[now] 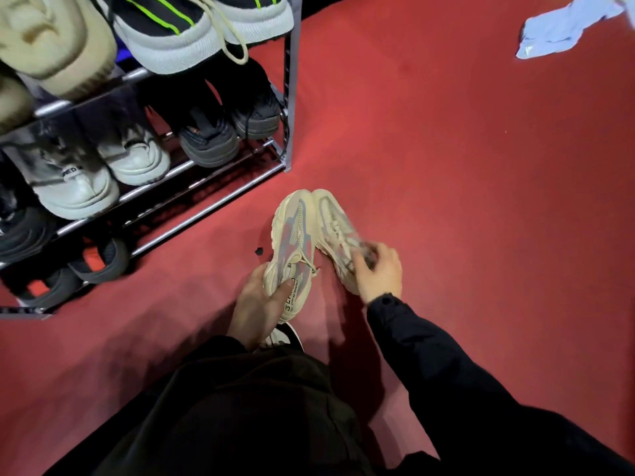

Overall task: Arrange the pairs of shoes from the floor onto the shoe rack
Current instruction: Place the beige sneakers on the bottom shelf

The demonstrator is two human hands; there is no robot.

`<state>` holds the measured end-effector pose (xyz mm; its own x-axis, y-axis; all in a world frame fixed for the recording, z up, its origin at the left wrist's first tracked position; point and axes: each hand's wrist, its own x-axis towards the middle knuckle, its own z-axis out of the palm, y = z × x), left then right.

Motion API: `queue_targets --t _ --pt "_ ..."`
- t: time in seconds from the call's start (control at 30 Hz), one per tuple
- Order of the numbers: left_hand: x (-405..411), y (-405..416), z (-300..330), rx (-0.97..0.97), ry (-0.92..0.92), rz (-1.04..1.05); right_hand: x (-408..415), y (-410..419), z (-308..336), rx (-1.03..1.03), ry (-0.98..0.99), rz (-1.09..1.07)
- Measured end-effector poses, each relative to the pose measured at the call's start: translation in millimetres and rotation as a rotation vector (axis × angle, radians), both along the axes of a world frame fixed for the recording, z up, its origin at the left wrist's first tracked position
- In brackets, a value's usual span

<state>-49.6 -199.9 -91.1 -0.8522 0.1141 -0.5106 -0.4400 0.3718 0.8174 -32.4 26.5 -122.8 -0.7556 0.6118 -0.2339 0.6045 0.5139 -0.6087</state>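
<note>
Gripping one cream sneaker at its heel end, the left hand sits at lower centre of the frame, thumb over the collar & fingers wrapped under the sole, closed tight on it. The shoe's toe points up-frame toward the shoe rack; pink & grey-blue mesh panels show on its upper, w/ black lettering on the heel side. The right hand, just right of centre, comes out of a black sleeve and closes over the ankle opening of the second cream sneaker; motion blur there, so cannot tell how firm the grip is. Both sneakers lie side by side, toes touching or nearly so, on or just above the red carpet floor.

The rack fills the upper left of the frame: chrome bars, several tiers. Top tier holds a beige shoe & black sneakers w/ neon green stripes. Next tier down has white sneakers & black sneakers. Lowest visible tier carries dark slides w/ red insoles. A light blue cloth lies on the floor at upper right. Black trousers fill the bottom centre.
</note>
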Motion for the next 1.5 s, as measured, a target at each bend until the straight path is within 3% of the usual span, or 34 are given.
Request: queue_targets --t 0.13,0.2,0.27,0.37,0.5,0.73,0.93,1.03,1.13,1.4,1.5 --pt "1 -12 -6 -0.011 -0.017 0.053 19 1 -17 -0.085 -0.300 -0.093" --pt "1 -17 -7 0.029 -0.036 0.088 22 0 -23 -0.116 -0.332 -0.063" --pt "2 -23 -4 0.054 -0.048 0.152 22 -1 -25 -0.159 -0.294 -0.062" --pt "6 -34 4 0.074 -0.039 0.248 17 -14 -23 -0.449 -0.170 -0.153" --pt "7 -53 20 0.123 -0.051 0.418 3 -42 8 -0.639 -0.028 -0.098" --pt "27 -104 20 -0.140 0.210 0.664 -55 -133 35 -0.783 0.068 0.176" --pt "48 -136 27 -0.278 0.186 0.825 -125 -247 22 -1.035 0.083 0.202" --pt "52 -146 28 -0.265 0.187 0.854 -151 -291 8 -0.960 0.110 0.202" --pt "53 -152 29 -0.269 0.167 0.850 -161 -310 -1 -0.745 0.083 0.305" --pt "47 -147 27 -0.242 0.190 0.691 -163 -283 -17 -0.356 -0.050 0.676" --pt "39 -144 24 -0.212 0.211 0.627 -157 -269 -5 -0.617 -0.048 0.597"
